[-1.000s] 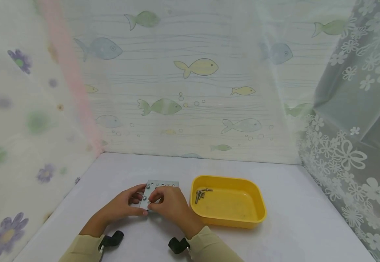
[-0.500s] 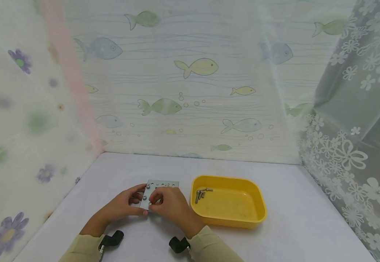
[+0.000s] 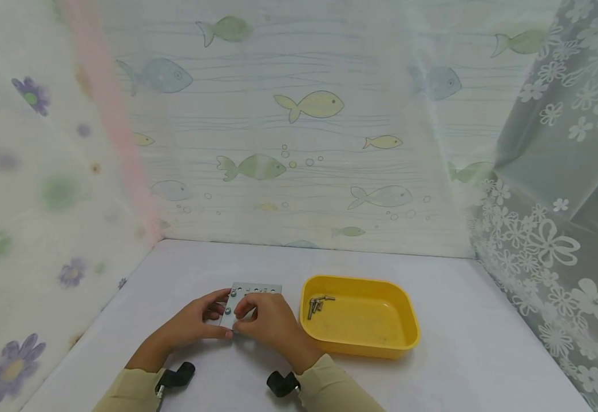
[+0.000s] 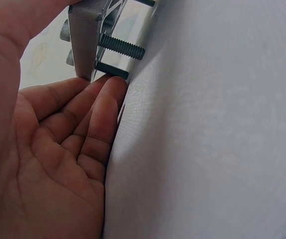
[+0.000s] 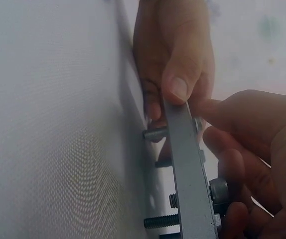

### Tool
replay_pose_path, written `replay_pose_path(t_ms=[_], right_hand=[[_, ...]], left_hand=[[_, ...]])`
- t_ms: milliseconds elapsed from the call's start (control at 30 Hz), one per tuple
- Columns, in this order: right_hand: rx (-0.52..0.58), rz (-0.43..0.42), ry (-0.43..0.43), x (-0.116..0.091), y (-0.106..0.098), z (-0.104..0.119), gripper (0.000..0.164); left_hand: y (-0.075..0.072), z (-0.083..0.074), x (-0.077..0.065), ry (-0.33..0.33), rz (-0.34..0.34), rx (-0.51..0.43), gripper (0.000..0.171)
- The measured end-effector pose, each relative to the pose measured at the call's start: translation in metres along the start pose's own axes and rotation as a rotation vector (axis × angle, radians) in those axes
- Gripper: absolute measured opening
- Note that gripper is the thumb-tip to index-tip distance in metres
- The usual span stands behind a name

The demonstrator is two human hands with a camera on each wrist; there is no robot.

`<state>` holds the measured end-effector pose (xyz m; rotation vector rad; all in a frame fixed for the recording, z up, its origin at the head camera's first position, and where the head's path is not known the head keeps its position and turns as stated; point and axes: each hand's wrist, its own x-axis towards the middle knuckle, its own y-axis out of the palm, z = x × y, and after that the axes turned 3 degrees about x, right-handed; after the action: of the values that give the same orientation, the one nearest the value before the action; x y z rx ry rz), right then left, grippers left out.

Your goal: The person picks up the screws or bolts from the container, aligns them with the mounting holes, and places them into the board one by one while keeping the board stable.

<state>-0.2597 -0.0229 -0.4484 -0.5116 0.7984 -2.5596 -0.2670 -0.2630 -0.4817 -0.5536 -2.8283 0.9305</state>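
A grey metal plate with rows of holes lies near the front of the white table. My left hand grips its left edge, thumb at the near corner, fingers along the far side. Screws with round heads sit in the plate's left row. Their threaded shanks stick out below it, towards the table, in the left wrist view. My right hand is over the plate, thumb and forefinger pinching a screw near that corner; its head is mostly hidden by the fingertips.
A yellow plastic tray stands right of the plate, close to the right forearm. Several loose screws lie in its left end. Patterned curtains enclose the table at the back and sides.
The right thumb and forefinger have shifted slightly at the screw, whose head showed a little more half a second ago. The left hand, plate and tray have stayed put.
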Motion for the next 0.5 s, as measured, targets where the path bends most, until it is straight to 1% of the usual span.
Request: replay_pose_path(t_ms=[100,167,367,500], right_hand=[[0.006,0.005,0.006,0.001,0.0,0.0,0.014],[0.015,0.008,0.004,0.001,-0.001,0.0,0.013],[0.071,-0.013,-0.011,0.0,-0.008,0.0,0.013],[0.106,-0.022,0.009,0.003,-0.017,0.003,0.012]], left_hand=[[-0.001,0.0,0.0,0.009,-0.001,0.002,0.097],[-0.001,0.0,0.0,0.004,-0.002,0.003,0.097],[0.002,0.0,0.002,-0.035,-0.011,0.004,0.098],[0.002,0.0,0.002,-0.058,-0.018,0.012,0.098]])
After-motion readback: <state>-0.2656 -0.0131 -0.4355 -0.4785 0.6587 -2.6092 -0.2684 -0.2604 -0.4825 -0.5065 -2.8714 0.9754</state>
